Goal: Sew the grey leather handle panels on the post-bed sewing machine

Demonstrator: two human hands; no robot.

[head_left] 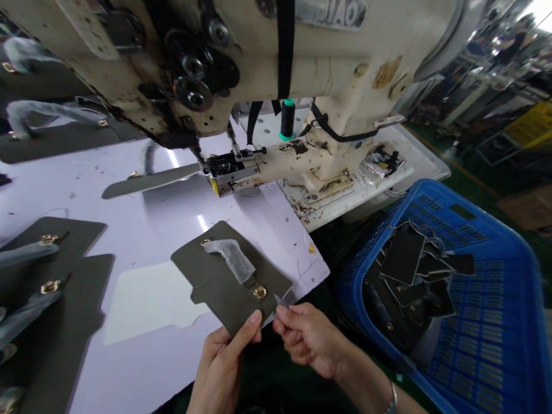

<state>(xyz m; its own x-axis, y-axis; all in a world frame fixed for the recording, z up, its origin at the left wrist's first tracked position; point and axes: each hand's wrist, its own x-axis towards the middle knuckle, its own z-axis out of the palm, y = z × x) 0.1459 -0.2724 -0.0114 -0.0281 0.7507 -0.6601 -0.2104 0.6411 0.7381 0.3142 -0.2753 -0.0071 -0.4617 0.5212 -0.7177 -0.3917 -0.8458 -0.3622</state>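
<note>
An olive-grey bag panel (202, 267) lies at the front edge of the white table. It has a plastic-wrapped handle (235, 261) with gold-coloured hardware (260, 292). My left hand (230, 356) grips the panel's near edge, thumb on top and fingers underneath. My right hand (310, 336) is closed in a pinch at the panel's right corner. From its fingers a small pointed metal blade (280, 300) sticks out over that corner; the rest of the tool is hidden in the hand.
A sewing machine (328, 63) stands across the back, another panel (159, 179) near its needle. More panels (81, 276) lie at left, and a white sheet (146, 302) beside mine. To the right is a blue basket (483, 356) of dark pieces. A thread spool (287, 121) stands behind the arm.
</note>
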